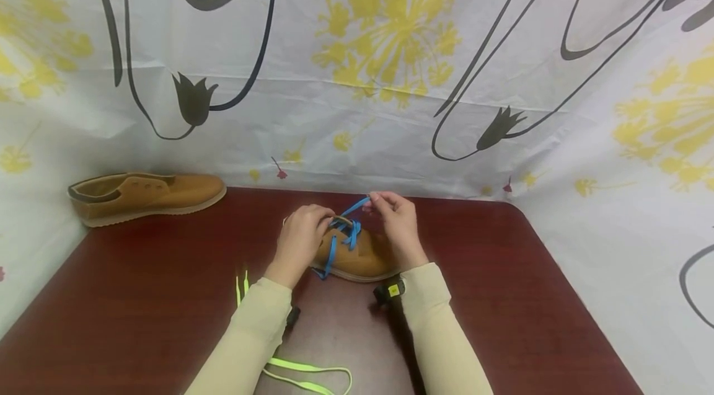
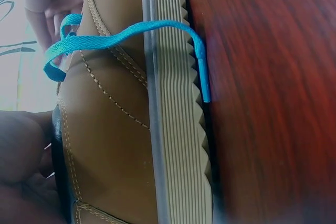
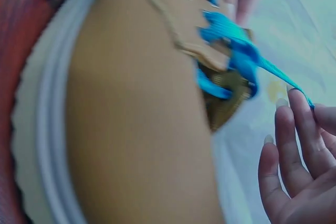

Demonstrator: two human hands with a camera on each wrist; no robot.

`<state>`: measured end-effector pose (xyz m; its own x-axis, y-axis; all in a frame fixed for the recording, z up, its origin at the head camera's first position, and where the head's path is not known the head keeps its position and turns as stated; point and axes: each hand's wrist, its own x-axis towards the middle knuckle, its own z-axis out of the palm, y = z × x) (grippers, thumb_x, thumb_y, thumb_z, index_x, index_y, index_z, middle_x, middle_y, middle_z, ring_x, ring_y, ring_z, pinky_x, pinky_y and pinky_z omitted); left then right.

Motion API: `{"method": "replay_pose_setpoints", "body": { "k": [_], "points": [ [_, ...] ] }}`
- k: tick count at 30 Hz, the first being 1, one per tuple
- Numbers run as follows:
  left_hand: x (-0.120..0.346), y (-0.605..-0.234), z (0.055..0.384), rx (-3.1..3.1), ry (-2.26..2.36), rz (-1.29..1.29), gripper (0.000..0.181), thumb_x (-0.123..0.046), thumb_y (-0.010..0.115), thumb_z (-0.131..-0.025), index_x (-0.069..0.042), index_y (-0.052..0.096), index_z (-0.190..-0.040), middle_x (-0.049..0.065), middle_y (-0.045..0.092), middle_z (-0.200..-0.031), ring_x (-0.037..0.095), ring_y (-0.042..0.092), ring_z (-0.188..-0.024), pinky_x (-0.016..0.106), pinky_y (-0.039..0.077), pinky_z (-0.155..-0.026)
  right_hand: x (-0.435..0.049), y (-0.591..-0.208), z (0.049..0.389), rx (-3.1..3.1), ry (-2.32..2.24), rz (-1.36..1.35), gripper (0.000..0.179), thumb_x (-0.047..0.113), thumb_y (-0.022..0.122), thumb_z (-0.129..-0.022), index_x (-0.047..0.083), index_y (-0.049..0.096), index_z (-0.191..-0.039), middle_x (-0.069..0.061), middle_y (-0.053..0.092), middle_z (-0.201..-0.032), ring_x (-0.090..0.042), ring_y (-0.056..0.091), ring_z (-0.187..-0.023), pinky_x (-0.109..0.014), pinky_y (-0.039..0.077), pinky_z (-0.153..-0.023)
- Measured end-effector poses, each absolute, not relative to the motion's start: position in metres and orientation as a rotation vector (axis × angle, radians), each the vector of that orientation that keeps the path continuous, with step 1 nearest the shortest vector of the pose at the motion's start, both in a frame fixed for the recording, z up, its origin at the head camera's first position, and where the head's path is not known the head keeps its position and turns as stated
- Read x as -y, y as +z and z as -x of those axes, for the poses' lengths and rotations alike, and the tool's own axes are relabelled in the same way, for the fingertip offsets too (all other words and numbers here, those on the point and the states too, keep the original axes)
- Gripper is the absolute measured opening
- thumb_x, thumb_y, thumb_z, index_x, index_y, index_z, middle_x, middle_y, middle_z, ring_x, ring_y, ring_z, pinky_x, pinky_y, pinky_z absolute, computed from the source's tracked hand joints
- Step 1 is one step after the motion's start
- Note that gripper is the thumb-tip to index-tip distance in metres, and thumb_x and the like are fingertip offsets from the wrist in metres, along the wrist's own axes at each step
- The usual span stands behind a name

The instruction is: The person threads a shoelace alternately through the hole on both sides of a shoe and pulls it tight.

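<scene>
A tan leather shoe (image 1: 362, 258) with a pale ridged sole stands on the table in front of me, its toe to the right. A flat blue shoelace (image 1: 352, 232) runs through its eyelets, and one tipped end hangs down the near side over the sole (image 2: 173, 77). My right hand (image 1: 397, 221) pinches the other end between thumb and fingertips, pulling it taut up from the eyelets; the other fingers are spread in the right wrist view. At the shoe's opening, my left hand (image 1: 301, 237) grips the upper edge by the tongue, its fingertips partly hidden.
A second tan shoe (image 1: 150, 193), unlaced, stands at the back left of the dark red table (image 1: 502, 296). Yellow-green laces (image 1: 307, 367) lie near the front, partly under my left sleeve. Behind hangs a white patterned cloth (image 1: 334, 103).
</scene>
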<state>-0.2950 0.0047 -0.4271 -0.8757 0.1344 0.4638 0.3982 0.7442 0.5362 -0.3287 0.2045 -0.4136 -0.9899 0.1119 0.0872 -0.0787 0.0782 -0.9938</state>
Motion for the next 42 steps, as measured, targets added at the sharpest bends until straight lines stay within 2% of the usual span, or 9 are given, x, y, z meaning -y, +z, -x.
{"method": "replay_pose_setpoints", "body": {
  "k": [3,9,16,25,30,33,35,39,42],
  "points": [
    [-0.004,-0.426,0.295,2.547,-0.916,0.409,0.014,-0.016,0.067,-0.098,-0.012,0.077,-0.106,0.004,0.077,-0.104,0.024,0.069,-0.099,0.042,0.058,-0.087,-0.212,-0.406,0.328,2.142,2.029,0.062,0.030,0.027,0.066,-0.099,0.001,0.073,-0.111,0.004,0.076,-0.081,-0.011,0.074,-0.082,-0.037,0.060,-0.088],
    [-0.004,-0.425,0.294,2.555,-0.926,0.410,0.014,-0.014,0.066,-0.099,-0.012,0.077,-0.107,0.005,0.076,-0.106,0.025,0.069,-0.101,0.042,0.057,-0.089,-0.231,-0.396,0.325,2.023,2.030,0.037,0.028,0.027,0.065,-0.100,0.001,0.071,-0.110,0.007,0.074,-0.079,-0.010,0.073,-0.080,-0.034,0.061,-0.087],
    [-0.003,-0.424,0.294,2.568,-0.926,0.417,0.016,-0.012,0.065,-0.099,-0.011,0.077,-0.109,0.005,0.076,-0.107,0.025,0.069,-0.102,0.042,0.057,-0.090,-0.251,-0.386,0.322,1.917,2.017,0.050,0.035,0.028,0.067,-0.098,-0.004,0.070,-0.113,0.008,0.074,-0.079,-0.007,0.072,-0.078,-0.033,0.060,-0.085],
    [-0.002,-0.421,0.293,2.607,-0.939,0.426,0.017,-0.012,0.068,-0.097,-0.011,0.075,-0.112,0.006,0.075,-0.110,0.025,0.069,-0.106,0.042,0.057,-0.090,-0.254,-0.394,0.325,2.008,2.007,0.131,0.036,0.025,0.067,-0.099,-0.006,0.067,-0.116,0.009,0.074,-0.081,-0.007,0.073,-0.078,-0.032,0.061,-0.085],
    [0.001,-0.417,0.293,2.601,-0.968,0.435,0.018,-0.014,0.068,-0.097,-0.011,0.076,-0.113,0.007,0.076,-0.111,0.024,0.070,-0.100,0.042,0.058,-0.087,-0.254,-0.408,0.328,2.405,1.684,0.112,0.027,0.025,0.066,-0.099,0.001,0.073,-0.111,-0.005,0.077,-0.092,-0.019,0.075,-0.084,-0.031,0.060,-0.077],
    [0.004,-0.414,0.294,2.571,-1.011,0.418,0.018,-0.016,0.066,-0.098,-0.011,0.077,-0.111,0.007,0.076,-0.110,0.024,0.069,-0.100,0.041,0.058,-0.087,-0.256,-0.418,0.330,2.620,1.422,0.033,0.024,0.025,0.065,-0.100,0.004,0.075,-0.106,-0.014,0.077,-0.092,-0.028,0.073,-0.085,-0.026,0.054,-0.069],
    [0.007,-0.412,0.294,2.573,-1.031,0.406,0.018,-0.018,0.066,-0.098,-0.011,0.077,-0.110,0.007,0.076,-0.110,0.025,0.067,-0.104,0.042,0.057,-0.089,-0.257,-0.425,0.331,2.715,1.302,-0.018,0.023,0.025,0.064,-0.100,0.006,0.076,-0.105,-0.015,0.077,-0.090,-0.029,0.073,-0.084,-0.025,0.051,-0.067],
    [0.016,-0.411,0.294,2.679,-1.062,0.414,0.023,-0.024,0.068,-0.097,-0.011,0.075,-0.114,0.007,0.073,-0.116,0.027,0.065,-0.112,0.045,0.055,-0.095,-0.258,-0.436,0.330,2.851,1.127,-0.076,0.023,0.027,0.064,-0.100,0.009,0.077,-0.104,-0.010,0.077,-0.092,-0.022,0.071,-0.082,-0.029,0.052,-0.071],
    [0.022,-0.411,0.295,2.765,-1.075,0.451,0.030,-0.028,0.066,-0.099,-0.011,0.071,-0.122,0.008,0.070,-0.124,0.027,0.065,-0.115,0.047,0.055,-0.095,-0.260,-0.439,0.328,2.935,0.991,-0.115,0.023,0.028,0.064,-0.100,0.011,0.078,-0.104,-0.009,0.077,-0.101,-0.023,0.070,-0.091,-0.038,0.055,-0.080]
  ]
}}
